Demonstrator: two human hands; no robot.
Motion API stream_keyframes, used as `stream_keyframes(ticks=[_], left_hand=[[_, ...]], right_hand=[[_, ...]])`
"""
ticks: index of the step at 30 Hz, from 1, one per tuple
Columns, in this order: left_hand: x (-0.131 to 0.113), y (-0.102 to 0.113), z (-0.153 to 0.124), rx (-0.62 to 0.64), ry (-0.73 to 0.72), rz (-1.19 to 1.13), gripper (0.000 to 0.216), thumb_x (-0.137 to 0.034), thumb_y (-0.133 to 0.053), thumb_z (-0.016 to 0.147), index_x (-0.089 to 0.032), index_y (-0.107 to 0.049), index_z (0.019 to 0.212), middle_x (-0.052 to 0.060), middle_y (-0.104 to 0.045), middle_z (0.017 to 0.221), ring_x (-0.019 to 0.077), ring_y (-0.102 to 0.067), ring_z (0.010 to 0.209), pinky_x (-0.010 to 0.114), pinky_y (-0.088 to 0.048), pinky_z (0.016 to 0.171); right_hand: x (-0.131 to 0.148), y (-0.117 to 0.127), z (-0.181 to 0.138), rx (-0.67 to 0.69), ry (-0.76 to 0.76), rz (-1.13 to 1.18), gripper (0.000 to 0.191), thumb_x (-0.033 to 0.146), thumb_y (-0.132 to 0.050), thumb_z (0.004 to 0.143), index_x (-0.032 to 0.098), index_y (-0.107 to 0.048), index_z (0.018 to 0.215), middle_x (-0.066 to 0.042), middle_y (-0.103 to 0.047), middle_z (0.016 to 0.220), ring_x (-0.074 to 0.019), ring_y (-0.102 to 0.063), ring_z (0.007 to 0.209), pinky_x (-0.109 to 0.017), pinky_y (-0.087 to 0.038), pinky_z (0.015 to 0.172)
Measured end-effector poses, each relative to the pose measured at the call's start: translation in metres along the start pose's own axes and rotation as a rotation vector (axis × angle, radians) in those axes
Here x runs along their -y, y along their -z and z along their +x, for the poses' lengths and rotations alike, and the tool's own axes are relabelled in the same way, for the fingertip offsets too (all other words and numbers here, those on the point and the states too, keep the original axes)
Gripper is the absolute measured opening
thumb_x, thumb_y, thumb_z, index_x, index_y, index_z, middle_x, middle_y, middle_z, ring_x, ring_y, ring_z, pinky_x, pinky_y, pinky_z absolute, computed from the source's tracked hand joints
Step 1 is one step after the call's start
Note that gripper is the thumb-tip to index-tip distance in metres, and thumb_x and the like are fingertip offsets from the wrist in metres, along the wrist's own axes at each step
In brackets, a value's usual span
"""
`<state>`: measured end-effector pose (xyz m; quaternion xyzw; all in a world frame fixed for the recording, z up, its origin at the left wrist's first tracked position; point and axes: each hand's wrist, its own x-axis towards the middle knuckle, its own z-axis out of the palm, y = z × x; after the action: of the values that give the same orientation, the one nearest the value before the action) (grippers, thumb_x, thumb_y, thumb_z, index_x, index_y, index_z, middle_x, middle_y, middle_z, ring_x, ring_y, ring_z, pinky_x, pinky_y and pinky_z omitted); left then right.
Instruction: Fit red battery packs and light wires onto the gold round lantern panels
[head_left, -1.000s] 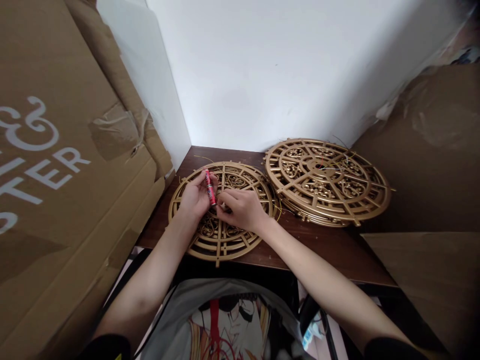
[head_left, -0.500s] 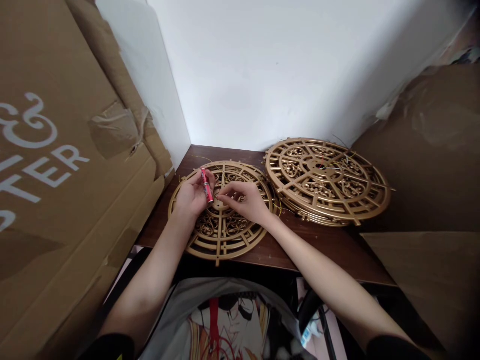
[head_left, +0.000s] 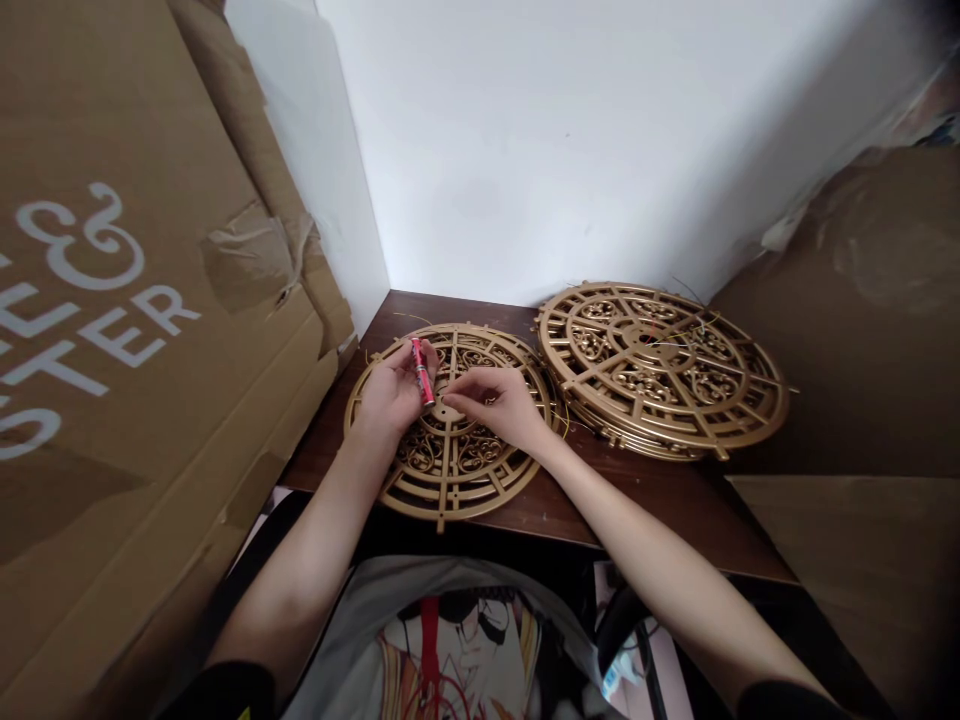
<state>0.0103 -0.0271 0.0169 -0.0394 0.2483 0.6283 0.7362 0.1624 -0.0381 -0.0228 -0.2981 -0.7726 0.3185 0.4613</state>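
Observation:
A round gold openwork panel (head_left: pixel 450 470) lies flat on the dark wooden table (head_left: pixel 637 490) in front of me. My left hand (head_left: pixel 394 395) rests on its left half with its fingers closed round a small red tube (head_left: pixel 422 373), held upright with its tip pointing down at the panel's centre. My right hand (head_left: pixel 499 400) lies just right of the tube, thumb and forefinger pinched together over the panel's hub. What the pinch holds is too small to make out.
A stack of similar gold panels (head_left: pixel 660 365) sits at the back right of the table. A large printed cardboard box (head_left: pixel 135 330) stands at the left and brown cardboard (head_left: pixel 862 330) at the right. A white wall (head_left: pixel 562 150) closes the back.
My right hand has shifted slightly up and away from me across the panel's centre. The left hand keeps hold of the red tube. The view has drifted a little.

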Motion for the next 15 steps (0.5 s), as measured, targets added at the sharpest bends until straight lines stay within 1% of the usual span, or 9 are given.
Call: stream_keyframes(ticks=[4, 6, 8, 10, 11, 15], left_hand=[[0.001, -0.0007, -0.0001, -0.015, -0.019, 0.018, 0.023, -0.01, -0.042, 0.094, -0.01, -0.057, 0.077, 0.005, -0.06, 0.068, 0.0093, -0.063, 0.066, 0.017, -0.056, 0.061], [0.0016, -0.0013, -0.0001, -0.019, -0.025, 0.027, 0.023, -0.01, -0.042, 0.094, -0.01, -0.057, 0.076, 0.005, -0.06, 0.069, 0.0092, -0.063, 0.067, 0.017, -0.056, 0.063], [0.0019, -0.0016, 0.0, -0.019, -0.028, 0.026, 0.023, -0.01, -0.042, 0.094, -0.01, -0.056, 0.076, 0.005, -0.06, 0.069, 0.0092, -0.063, 0.068, 0.016, -0.056, 0.064], [0.0016, -0.0013, 0.0002, -0.018, -0.026, 0.024, 0.024, -0.01, -0.041, 0.094, -0.01, -0.056, 0.076, 0.005, -0.061, 0.069, 0.0095, -0.064, 0.068, 0.016, -0.056, 0.063], [0.0014, -0.0009, 0.0005, -0.019, -0.023, 0.024, 0.024, -0.011, -0.041, 0.094, -0.01, -0.057, 0.076, 0.005, -0.061, 0.07, 0.0097, -0.064, 0.068, 0.017, -0.056, 0.063], [0.0002, 0.0012, 0.0018, -0.008, -0.008, 0.023, 0.023, -0.012, -0.042, 0.095, -0.01, -0.057, 0.077, 0.006, -0.061, 0.069, 0.0099, -0.064, 0.067, 0.017, -0.056, 0.063]], right_hand=[[0.0047, -0.0019, -0.0015, 0.064, 0.181, -0.128, 0.012, 0.027, -0.066, 0.085, 0.017, -0.069, 0.079, -0.001, -0.066, 0.071, -0.009, -0.056, 0.06, -0.02, -0.044, 0.059], [0.0049, -0.0024, -0.0018, 0.056, 0.209, -0.15, 0.012, 0.026, -0.066, 0.085, 0.016, -0.069, 0.079, -0.001, -0.066, 0.07, -0.0091, -0.057, 0.061, -0.02, -0.044, 0.059], [0.0043, -0.0024, -0.0017, 0.036, 0.193, -0.136, 0.011, 0.026, -0.066, 0.084, 0.017, -0.069, 0.079, -0.001, -0.066, 0.071, -0.009, -0.057, 0.061, -0.02, -0.045, 0.059], [0.0037, -0.0019, -0.0014, 0.019, 0.138, -0.081, 0.01, 0.026, -0.067, 0.084, 0.017, -0.07, 0.08, -0.001, -0.068, 0.072, -0.0089, -0.057, 0.06, -0.02, -0.046, 0.059], [0.0036, -0.0017, -0.0013, 0.014, 0.086, -0.028, 0.011, 0.027, -0.067, 0.083, 0.017, -0.07, 0.081, -0.001, -0.068, 0.073, -0.0088, -0.057, 0.059, -0.02, -0.046, 0.057], [0.0043, -0.001, -0.0004, 0.0, -0.184, 0.331, 0.019, 0.035, -0.067, 0.082, 0.017, -0.069, 0.087, 0.001, -0.066, 0.064, -0.0087, -0.056, 0.048, -0.02, -0.047, 0.046]])
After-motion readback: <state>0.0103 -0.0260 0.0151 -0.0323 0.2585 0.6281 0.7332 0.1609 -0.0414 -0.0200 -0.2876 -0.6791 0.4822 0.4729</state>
